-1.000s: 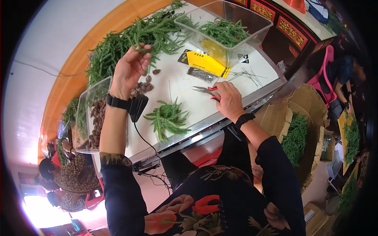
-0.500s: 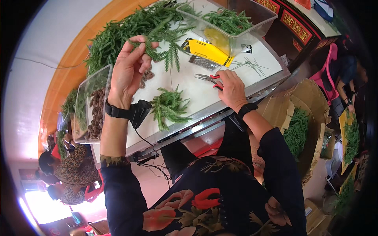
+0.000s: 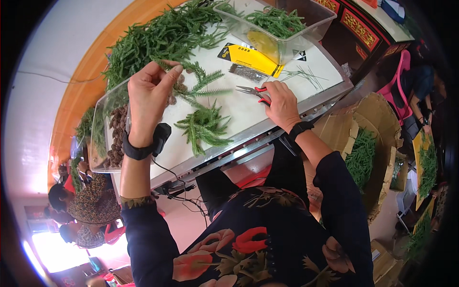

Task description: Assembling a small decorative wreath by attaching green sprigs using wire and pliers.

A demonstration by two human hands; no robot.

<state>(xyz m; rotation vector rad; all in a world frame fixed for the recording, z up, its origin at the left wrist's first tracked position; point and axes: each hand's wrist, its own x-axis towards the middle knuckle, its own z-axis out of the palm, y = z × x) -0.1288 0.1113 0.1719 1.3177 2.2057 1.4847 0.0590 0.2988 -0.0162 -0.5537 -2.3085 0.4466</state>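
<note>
My left hand pinches the stem end of an artificial pine sprig, whose green fronds reach out to the right above the white table. Red-handled pliers are in my right hand, their slim jaws pointing left and slightly parted. Between my hands, toward the near edge, lies a bundle of green sprigs. Brown pine cones sit on the table, partly hidden behind my left hand. A large heap of green sprigs covers the far left.
A clear bin of pine cones stands at the left. Another clear bin with greenery is at the back, near a yellow card package and loose green wires. On the right, a cardboard box holds greenery. Other people sit nearby.
My left hand has drawn back from the heap toward me, bringing the sprig nearer the bundle. The right hand with the pliers has hardly moved.
</note>
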